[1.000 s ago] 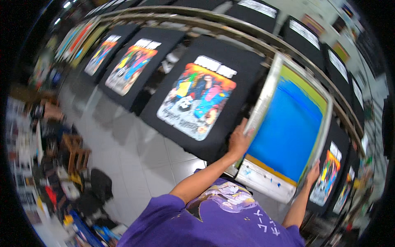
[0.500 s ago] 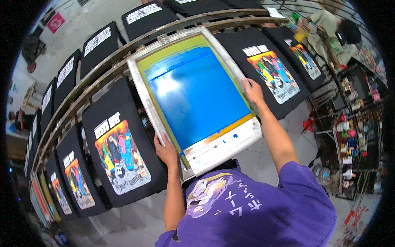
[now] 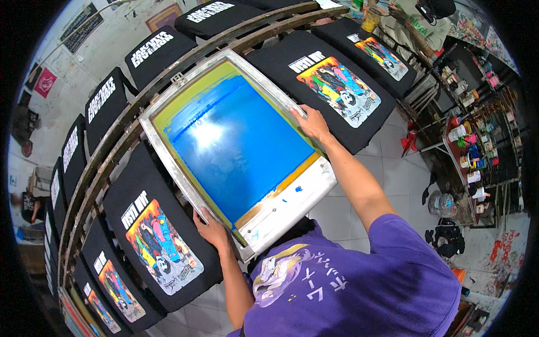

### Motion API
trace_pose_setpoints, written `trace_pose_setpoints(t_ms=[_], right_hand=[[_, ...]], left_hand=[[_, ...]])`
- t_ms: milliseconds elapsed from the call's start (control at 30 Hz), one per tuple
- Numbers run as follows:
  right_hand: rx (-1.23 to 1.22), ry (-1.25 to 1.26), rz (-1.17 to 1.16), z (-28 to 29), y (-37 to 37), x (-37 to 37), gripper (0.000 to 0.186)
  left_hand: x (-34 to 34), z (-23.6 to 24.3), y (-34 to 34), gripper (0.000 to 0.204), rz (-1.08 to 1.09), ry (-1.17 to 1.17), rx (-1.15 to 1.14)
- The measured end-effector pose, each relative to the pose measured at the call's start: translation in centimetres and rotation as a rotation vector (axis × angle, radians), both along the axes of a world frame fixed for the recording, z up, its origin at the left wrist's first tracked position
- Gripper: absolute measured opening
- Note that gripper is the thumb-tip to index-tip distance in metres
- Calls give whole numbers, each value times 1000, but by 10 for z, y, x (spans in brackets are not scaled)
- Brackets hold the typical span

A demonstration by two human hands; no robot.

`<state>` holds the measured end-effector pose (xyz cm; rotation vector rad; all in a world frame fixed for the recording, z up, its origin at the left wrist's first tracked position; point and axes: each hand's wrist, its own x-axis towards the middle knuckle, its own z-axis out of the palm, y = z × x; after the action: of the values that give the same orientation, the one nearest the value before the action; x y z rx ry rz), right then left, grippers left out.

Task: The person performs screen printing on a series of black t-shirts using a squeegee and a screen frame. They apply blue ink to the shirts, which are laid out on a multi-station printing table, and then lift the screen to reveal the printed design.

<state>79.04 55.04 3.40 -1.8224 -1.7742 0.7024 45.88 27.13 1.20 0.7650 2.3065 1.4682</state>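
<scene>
A silk-screen in a pale, scuffed frame (image 3: 288, 200), with blue ink (image 3: 241, 146) over its yellow-green mesh, is between my two hands, tilted slightly across the rail. My left hand (image 3: 211, 227) grips its left edge near the lower corner. My right hand (image 3: 309, 124) is closed on its right edge. Beside it on each side lie black shirts with multicoloured prints: one (image 3: 157, 236) left of my left hand, another (image 3: 337, 90) right of my right hand. The screen hides what is directly beneath it.
Wooden rails (image 3: 123, 129) carry rows of black shirts, the far row printed white (image 3: 151, 50). A shelf of ink pots (image 3: 466, 146) and a water jug (image 3: 442, 203) stand at the right over a tiled floor (image 3: 370, 174). A person (image 3: 31, 208) is at the far left.
The view has turned right since a second ago, then tipped slightly. The screen has shifted from right of centre to the middle-left of the picture, with both hands staying on its edges.
</scene>
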Motion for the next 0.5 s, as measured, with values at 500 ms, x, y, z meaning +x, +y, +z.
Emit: trace_pose_setpoints(t_ms=[500], right_hand=[[-7, -29, -25, 15, -8, -4, 82]], left_hand=[[-6, -11, 0, 54, -28, -55, -14]])
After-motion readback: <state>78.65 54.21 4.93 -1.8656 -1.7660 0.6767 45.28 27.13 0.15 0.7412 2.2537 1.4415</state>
